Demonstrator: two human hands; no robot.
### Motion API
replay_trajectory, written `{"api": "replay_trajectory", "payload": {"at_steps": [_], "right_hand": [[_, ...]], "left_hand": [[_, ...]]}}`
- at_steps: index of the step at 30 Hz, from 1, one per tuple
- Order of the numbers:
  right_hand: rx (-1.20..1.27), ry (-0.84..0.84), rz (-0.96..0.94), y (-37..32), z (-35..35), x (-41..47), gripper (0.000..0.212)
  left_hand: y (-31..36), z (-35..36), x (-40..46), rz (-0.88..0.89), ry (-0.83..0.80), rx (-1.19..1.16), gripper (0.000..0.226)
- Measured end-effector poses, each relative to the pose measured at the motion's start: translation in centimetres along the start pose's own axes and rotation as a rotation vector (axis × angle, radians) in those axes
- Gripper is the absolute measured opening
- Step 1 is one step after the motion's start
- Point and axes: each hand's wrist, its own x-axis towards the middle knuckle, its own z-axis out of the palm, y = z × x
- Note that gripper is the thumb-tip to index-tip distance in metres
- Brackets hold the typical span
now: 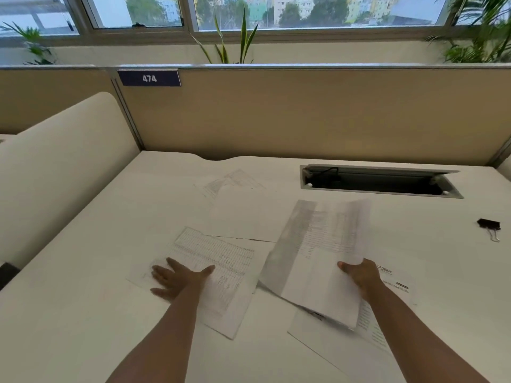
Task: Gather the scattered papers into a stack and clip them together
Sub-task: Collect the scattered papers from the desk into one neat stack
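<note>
Resting flat on a printed sheet, the left hand has its fingers spread wide and grips nothing; it only presses on the paper, which lies on the white bench at the near left. The right hand is closed on a lifted sheet, with the thumb on top near the right edge and the other fingers hidden below, so this sheet stands tilted above the bench and looks a little blurred. Under it, touching the bench, lies another sheet with printed text (part of a word ending in "CADEMY" can be read beside the right wrist). Farther from the person, a blank-looking sheet overlaps the far edge of the sheet under the left hand, and behind that one a faintly printed sheet shows only in part. The black binder clip lies alone at the far right of the bench, well apart from all papers and from both hands. Between the clip and the rear partition there is an open cable hatch in the bench top. A dark label with "474" sits on the partition, and green plants stand behind it by the window.
</note>
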Motion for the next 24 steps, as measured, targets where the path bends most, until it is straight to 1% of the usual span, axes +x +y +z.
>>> {"api": "replay_trajectory", "payload": {"at_steps": [2, 5, 8, 13, 15, 18, 20, 21, 22, 23, 24], "right_hand": [[-0.027, 0.001, 0.012, 0.6, 0.0, 0.3, 0.044], [-0.086, -0.003, 0.015, 0.7, 0.1, 0.8, 0.047], [-0.152, 0.006, -0.002, 0.5, 0.2, 0.9, 0.048], [-0.151, 0.01, -0.008, 0.6, 0.1, 0.7, 0.044], [-0.153, 0.014, -0.014, 0.6, 0.2, 0.8, 0.044], [-0.165, 0.011, -0.019, 0.8, 0.2, 0.8, 0.044], [-0.17, 0.007, -0.024, 0.8, 0.3, 0.8, 0.044], [-0.174, 0.01, -0.024, 0.7, 0.3, 0.8, 0.044], [-0.184, 0.016, -0.025, 0.7, 0.2, 0.8, 0.044], [-0.195, 0.021, -0.025, 0.7, 0.2, 0.8, 0.044], [-0.202, 0.022, -0.029, 0.7, 0.2, 0.8, 0.044]], "left_hand": [[0.3, -0.1, -0.4, -0.097, 0.075, -0.122, 0.133], [1.2, -0.6, -0.8, -0.205, 0.025, -0.197, 0.14], [2.0, -1.2, -0.6, -0.24, -0.048, -0.198, 0.138], [1.9, -1.3, -0.2, -0.259, -0.059, -0.295, 0.137], [1.8, -1.5, -0.4, -0.291, -0.06, -0.367, 0.13], [0.9, -1.0, -0.6, -0.229, -0.039, -0.534, 0.1], [0.4, 0.1, -0.4, -0.201, 0.112, -0.74, 0.086], [0.6, 0.1, -0.9, -0.205, 0.226, -0.849, 0.08], [1.1, -0.3, -1.5, -0.202, 0.388, -0.882, 0.072], [1.5, -0.8, -2.0, -0.27, 0.507, -0.899, 0.065], [1.4, -0.7, -1.8, -0.277, 0.527, -0.812, 0.06]]}}
